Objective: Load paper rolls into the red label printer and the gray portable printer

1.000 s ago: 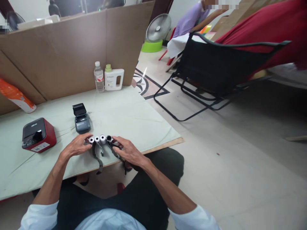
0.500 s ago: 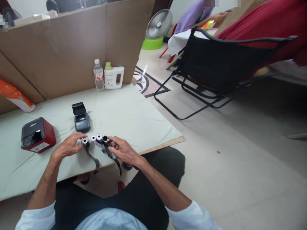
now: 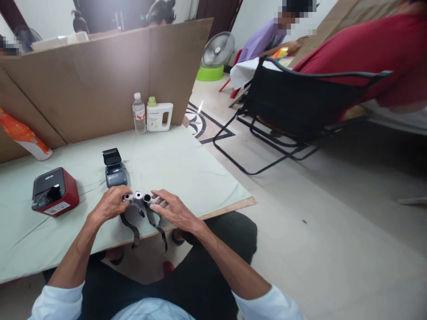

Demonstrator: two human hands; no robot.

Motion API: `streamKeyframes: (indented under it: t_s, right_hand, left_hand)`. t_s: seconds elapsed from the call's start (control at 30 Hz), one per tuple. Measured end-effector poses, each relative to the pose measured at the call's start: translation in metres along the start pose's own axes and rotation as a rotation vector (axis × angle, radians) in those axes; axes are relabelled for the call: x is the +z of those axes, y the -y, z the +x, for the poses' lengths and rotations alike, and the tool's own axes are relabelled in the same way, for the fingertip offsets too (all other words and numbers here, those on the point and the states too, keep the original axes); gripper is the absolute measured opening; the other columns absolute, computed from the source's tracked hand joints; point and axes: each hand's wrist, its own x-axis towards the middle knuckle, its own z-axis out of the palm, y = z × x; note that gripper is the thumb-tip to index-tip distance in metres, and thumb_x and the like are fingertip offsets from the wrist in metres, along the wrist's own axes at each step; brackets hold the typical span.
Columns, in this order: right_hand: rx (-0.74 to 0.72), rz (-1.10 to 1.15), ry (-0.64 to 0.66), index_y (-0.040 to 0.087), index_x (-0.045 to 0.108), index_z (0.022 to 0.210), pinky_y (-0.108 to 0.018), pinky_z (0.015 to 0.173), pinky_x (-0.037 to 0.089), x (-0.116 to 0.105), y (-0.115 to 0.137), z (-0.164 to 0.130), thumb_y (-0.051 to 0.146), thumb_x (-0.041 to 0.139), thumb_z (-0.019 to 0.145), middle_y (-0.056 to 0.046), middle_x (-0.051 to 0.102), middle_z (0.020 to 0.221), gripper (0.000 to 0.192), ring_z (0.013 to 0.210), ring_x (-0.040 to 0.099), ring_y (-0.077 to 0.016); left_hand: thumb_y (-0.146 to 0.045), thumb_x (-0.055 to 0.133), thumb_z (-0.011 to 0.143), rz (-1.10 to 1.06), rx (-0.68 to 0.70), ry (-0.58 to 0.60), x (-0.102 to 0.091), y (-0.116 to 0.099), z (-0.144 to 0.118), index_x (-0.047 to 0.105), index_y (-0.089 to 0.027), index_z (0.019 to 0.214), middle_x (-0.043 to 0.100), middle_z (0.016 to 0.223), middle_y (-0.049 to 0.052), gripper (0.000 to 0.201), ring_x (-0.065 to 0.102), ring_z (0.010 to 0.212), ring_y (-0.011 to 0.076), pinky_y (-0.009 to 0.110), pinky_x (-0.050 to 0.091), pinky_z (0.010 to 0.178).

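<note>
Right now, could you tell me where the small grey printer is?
The grey printer sits on the table, lid open, just beyond the left hand and right of the red printer.

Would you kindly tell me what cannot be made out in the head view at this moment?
- How many small rolls stand between the hands: the left hand covers the left end of the row.
- Whether the right hand grips a roll or only touches it: its fingers hide the contact.
- Label text on the red printer and the white jug: too small.
- The orange bag: cut off by the left edge.
</note>
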Motion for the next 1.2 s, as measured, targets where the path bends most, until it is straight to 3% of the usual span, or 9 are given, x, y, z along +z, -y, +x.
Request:
streamKeyframes:
  t_s: [0.1, 0.27, 0.43, 0.6, 0.77, 0.93, 1.2]
  right_hand:
    - [-0.070, -0.038, -0.017, 0.023, 0.063, 0.135, -0.033, 0.079, 0.055, 0.001, 0.009, 0.014, 0.040, 0.070, 0.094, -0.008, 0.067, 0.114, 0.044, 0.095, 0.066, -0.0199]
    - [-0.255, -0.265, 0.066, 0.026, 0.060, 0.140, -0.034, 0.085, 0.055, 0.015, 0.035, 0.049, 0.039, 0.081, 0.086, -0.008, 0.065, 0.122, 0.059, 0.098, 0.066, -0.0208]
    - [-0.318, -0.525, 0.046, 0.027, 0.071, 0.122, -0.029, 0.083, 0.053, 0.036, 0.041, 0.092, 0.021, 0.062, 0.098, -0.006, 0.068, 0.118, 0.026, 0.100, 0.066, -0.0193]
    - [-0.321, -0.621, 0.058, 0.026, 0.070, 0.120, -0.029, 0.082, 0.052, 0.046, 0.035, 0.131, 0.018, 0.060, 0.097, -0.005, 0.068, 0.115, 0.026, 0.101, 0.066, -0.0195]
    - [-0.356, -0.677, 0.129, 0.020, 0.064, 0.124, -0.031, 0.085, 0.052, 0.052, 0.027, 0.153, 0.018, 0.068, 0.090, -0.008, 0.065, 0.117, 0.034, 0.105, 0.063, -0.0225]
    - [-0.355, -0.755, 0.126, 0.021, 0.066, 0.114, -0.029, 0.082, 0.050, 0.060, 0.017, 0.167, 0.013, 0.060, 0.094, -0.007, 0.065, 0.112, 0.022, 0.101, 0.062, -0.0207]
    - [-0.412, -0.772, 0.066, 0.020, 0.069, 0.111, -0.028, 0.082, 0.048, 0.067, 0.005, 0.168, 0.014, 0.053, 0.100, -0.008, 0.067, 0.110, 0.020, 0.101, 0.061, -0.0197]
  left_hand:
    - [-0.008, 0.059, 0.076, -0.096, 0.028, -0.083, -0.011, 0.004, -0.003, 0.075, -0.019, 0.099, 0.075, 0.092, 0.004, 0.030, 0.067, 0.080, 0.0180, 0.028, 0.050, 0.073]
    - [-0.009, 0.059, 0.073, -0.221, 0.012, -0.270, -0.019, 0.022, 0.005, 0.076, -0.018, 0.098, 0.074, 0.086, 0.002, 0.031, 0.064, 0.074, 0.0148, 0.025, 0.050, 0.069]
    - [-0.016, 0.063, 0.075, -0.298, -0.012, -0.386, -0.018, 0.055, 0.019, 0.077, -0.018, 0.099, 0.074, 0.090, 0.003, 0.028, 0.063, 0.072, 0.0142, 0.025, 0.049, 0.066]
    - [-0.020, 0.065, 0.073, -0.331, -0.049, -0.481, -0.014, 0.090, 0.035, 0.078, -0.016, 0.097, 0.069, 0.079, 0.002, 0.027, 0.059, 0.066, 0.0132, 0.024, 0.047, 0.062]
    - [-0.020, 0.062, 0.072, -0.379, -0.114, -0.500, -0.010, 0.111, 0.048, 0.078, -0.015, 0.098, 0.076, 0.091, 0.006, 0.031, 0.067, 0.076, 0.0168, 0.027, 0.054, 0.070]
    - [-0.018, 0.063, 0.070, -0.218, -0.150, -0.529, -0.006, 0.126, 0.051, 0.081, -0.020, 0.099, 0.079, 0.103, 0.006, 0.034, 0.070, 0.099, 0.0243, 0.034, 0.057, 0.083]
    - [-0.017, 0.063, 0.067, -0.210, -0.198, -0.503, 0.002, 0.145, 0.060, 0.082, -0.022, 0.099, 0.080, 0.101, 0.005, 0.038, 0.071, 0.098, 0.0246, 0.034, 0.058, 0.087]
